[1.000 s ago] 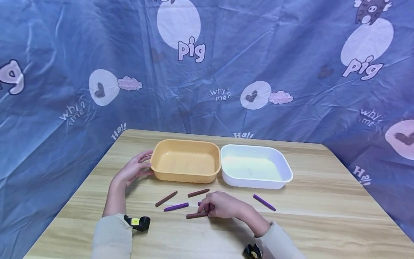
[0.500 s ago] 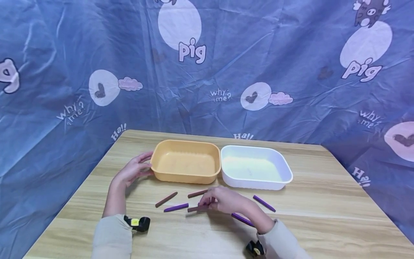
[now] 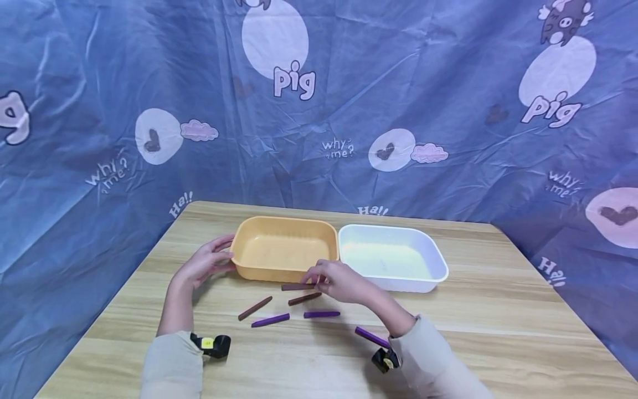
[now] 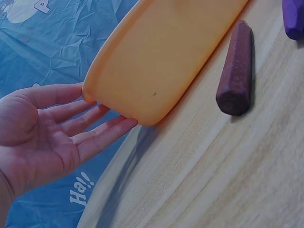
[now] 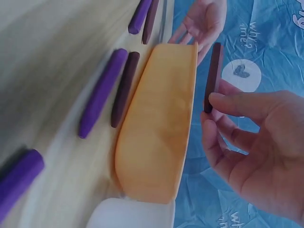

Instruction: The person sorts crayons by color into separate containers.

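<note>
In my right hand a brown crayon is pinched between thumb and fingers, in front of the orange tray. The right wrist view shows this crayon held by one end, its other end sticking out past the fingertips. My left hand touches the left end of the orange tray; its fingers are extended along the end wall. On the table below lie two more brown crayons, one to the left and one nearer the tray.
A white tray stands right beside the orange one. Purple crayons lie on the wooden table: a left one, a middle one and one by the right wrist. A blue printed cloth hangs behind.
My right hand has picked up the brown crayon from the table and carried it up and away to the orange tray's front. The left hand has stayed on the tray's end.
</note>
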Action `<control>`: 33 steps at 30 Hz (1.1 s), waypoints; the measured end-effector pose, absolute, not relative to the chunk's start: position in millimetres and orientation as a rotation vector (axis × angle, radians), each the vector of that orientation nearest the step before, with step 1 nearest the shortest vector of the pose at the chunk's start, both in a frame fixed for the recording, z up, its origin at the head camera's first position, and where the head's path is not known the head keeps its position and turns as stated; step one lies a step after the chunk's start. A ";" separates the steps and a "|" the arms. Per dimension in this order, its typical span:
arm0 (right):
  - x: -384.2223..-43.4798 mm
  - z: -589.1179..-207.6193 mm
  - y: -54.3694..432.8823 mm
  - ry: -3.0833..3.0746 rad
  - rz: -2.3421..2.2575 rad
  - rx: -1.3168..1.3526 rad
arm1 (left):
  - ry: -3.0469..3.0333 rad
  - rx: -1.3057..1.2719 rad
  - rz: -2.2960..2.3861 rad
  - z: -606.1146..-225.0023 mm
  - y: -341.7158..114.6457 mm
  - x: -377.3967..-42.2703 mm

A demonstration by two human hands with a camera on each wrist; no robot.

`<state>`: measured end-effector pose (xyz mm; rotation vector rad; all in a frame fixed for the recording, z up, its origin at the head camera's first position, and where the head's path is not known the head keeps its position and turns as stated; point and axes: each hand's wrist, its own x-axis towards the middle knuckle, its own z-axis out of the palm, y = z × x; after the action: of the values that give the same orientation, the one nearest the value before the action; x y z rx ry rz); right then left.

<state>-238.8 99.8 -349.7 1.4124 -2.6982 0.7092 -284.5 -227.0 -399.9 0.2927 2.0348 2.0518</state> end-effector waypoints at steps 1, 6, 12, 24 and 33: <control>-240.4 -348.0 99.0 -2.702 0.709 1.397 | 2.035 0.299 2.049 -399.7 -227.0 -284.4; -251.3 -340.5 94.5 -2.735 0.686 1.294 | 2.026 0.294 2.050 -398.4 -226.6 -283.7; -267.7 -332.7 84.7 -2.756 0.728 1.161 | 2.032 0.302 2.052 -398.1 -228.6 -284.6; -298.4 -330.2 66.5 -2.717 0.656 1.124 | 2.027 0.316 2.048 -399.1 -229.7 -286.6; -319.3 -331.7 55.9 -2.788 0.601 1.019 | 2.022 0.306 2.045 -399.0 -229.4 -286.5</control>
<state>-319.3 55.9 -331.7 1.0188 -2.7876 0.6015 -286.5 -229.4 -399.0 0.3063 2.0219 2.0452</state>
